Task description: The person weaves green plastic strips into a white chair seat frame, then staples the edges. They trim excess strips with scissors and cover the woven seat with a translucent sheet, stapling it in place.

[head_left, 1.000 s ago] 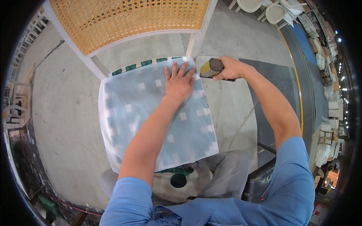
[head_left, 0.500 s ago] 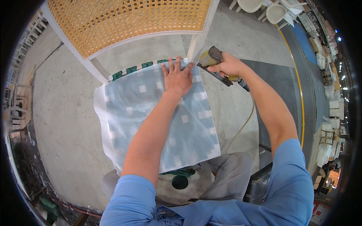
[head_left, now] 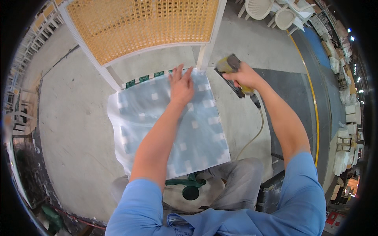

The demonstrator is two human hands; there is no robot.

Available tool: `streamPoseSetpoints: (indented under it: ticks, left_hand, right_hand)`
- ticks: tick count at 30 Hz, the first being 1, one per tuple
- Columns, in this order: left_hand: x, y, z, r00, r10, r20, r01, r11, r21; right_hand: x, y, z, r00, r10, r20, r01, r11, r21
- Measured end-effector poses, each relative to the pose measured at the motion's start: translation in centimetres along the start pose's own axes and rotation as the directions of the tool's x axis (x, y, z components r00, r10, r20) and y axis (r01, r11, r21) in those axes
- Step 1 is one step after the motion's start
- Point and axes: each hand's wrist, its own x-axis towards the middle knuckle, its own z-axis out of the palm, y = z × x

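A sheer white fabric [head_left: 157, 118] lies over the seat of a chair frame, with a grid of green webbing [head_left: 144, 78] showing through and along its back edge. My left hand [head_left: 182, 88] rests on the cloth near the back right corner, holding nothing, its fingers stretched toward the seat's rear edge. To the right, apart from the chair, my right hand [head_left: 246, 76] grips a yellow and black pneumatic staple gun [head_left: 229, 65] by its handle. The tool's nose is slightly blurred and touches nothing.
The chair's cane backrest [head_left: 141, 29] in a white frame rises beyond the seat. An air hose [head_left: 258, 133] runs from the tool toward my knee. A green roll with a strap [head_left: 190, 192] sits below the seat. White chairs [head_left: 258, 8] stand at the far right.
My left hand has shifted slightly, its fingers closer together. The staple gun has moved a little right and nearer to me. The chair appears slightly lower in view.
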Motion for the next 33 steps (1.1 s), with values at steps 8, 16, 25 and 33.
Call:
streamPoseSetpoints:
  ticks: [8,16,25,33]
  left_hand:
    - [-17.1,-5.4,-19.3,0.756,-0.508,-0.412,0.571,0.82,0.036]
    - [-27.4,-8.6,-23.2,0.328,-0.733,0.595,0.711,-0.223,-0.666]
    - [-27.9,-4.5,-18.5,0.408,-0.755,0.514,0.782,-0.002,-0.624]
    - [-31.7,3.7,-13.5,0.142,-0.713,0.686,0.934,-0.133,-0.332]
  right_hand:
    - [-24.4,2.1,-1.8,0.974,0.083,-0.209,0.017,0.9,0.436]
    - [-40.8,3.5,4.1,0.973,0.035,-0.226,0.107,0.802,0.587]
    - [-50.2,5.2,6.3,0.924,0.028,-0.383,0.221,0.776,0.591]
    - [-49.1,5.1,6.0,0.904,0.085,-0.419,0.191,0.798,0.572]
